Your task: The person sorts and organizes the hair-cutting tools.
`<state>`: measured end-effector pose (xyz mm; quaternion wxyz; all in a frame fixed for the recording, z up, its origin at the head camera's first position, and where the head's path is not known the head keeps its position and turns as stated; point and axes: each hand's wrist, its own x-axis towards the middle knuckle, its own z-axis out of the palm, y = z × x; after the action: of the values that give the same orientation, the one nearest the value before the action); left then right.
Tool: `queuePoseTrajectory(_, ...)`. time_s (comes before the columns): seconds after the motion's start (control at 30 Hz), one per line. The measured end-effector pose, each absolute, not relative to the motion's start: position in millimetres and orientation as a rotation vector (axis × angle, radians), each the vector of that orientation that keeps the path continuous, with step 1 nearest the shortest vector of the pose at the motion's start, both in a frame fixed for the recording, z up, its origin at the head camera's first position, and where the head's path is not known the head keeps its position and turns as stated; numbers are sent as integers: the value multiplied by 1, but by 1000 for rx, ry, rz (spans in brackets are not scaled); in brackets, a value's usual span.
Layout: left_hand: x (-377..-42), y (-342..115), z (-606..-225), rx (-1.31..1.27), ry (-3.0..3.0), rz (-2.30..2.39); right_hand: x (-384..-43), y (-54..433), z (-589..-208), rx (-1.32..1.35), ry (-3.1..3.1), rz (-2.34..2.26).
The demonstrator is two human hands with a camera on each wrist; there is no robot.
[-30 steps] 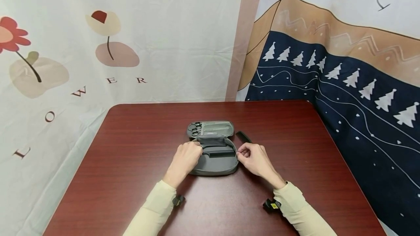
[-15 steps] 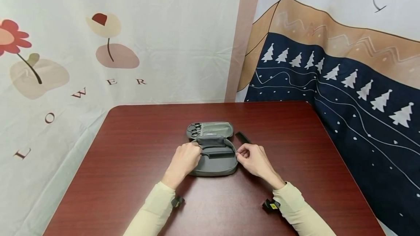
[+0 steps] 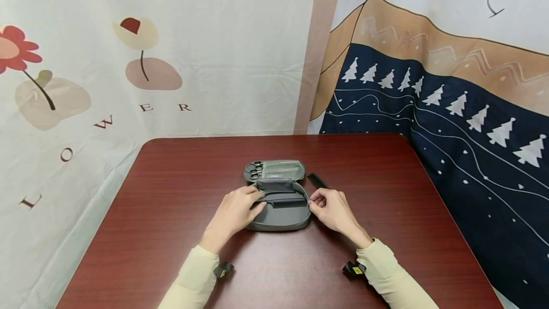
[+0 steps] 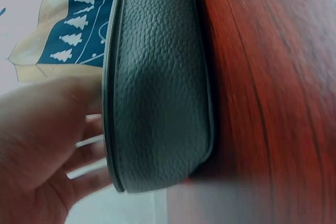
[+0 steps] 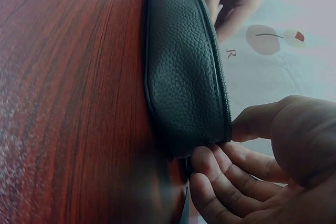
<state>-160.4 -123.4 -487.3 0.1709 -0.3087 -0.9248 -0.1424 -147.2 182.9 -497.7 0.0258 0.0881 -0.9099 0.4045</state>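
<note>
A grey zip case (image 3: 279, 218) lies unfolded on the table, its lid (image 3: 283, 169) tipped back. Scissors (image 3: 256, 169) show at the lid's left, beside a clear pocket. Across the case's base lies a long dark strip (image 3: 288, 202). My left hand (image 3: 233, 209) reaches over the case's left side, thumb and fingers spread apart; in the left wrist view the fingers (image 4: 86, 156) are partly behind the grained wall (image 4: 163, 87). With thumb and fingertips, my right hand (image 3: 334, 209) pinches the case's right rim, seen close at the zip edge (image 5: 223, 98).
A black, comb-like strip (image 3: 317, 180) lies on the table just behind my right hand. The reddish-brown wooden table (image 3: 171, 180) has rounded far corners. Printed curtains (image 3: 240, 51) hang directly behind it.
My left hand, bunched at the case's left side before, has spread its thumb and fingers and drawn slightly left. The right hand and the case stay in place.
</note>
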Motion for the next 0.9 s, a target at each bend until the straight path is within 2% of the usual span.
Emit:
queuePoseTrajectory(0.4, -155, -159, -485, -687, -2609, -739, -148, 182, -498, 270, -2815, 1256)
queuePoseTrajectory(0.9, -139, -180, -501, -668, -2912, -1045, -147, 182, -498, 262, -2825, 1250)
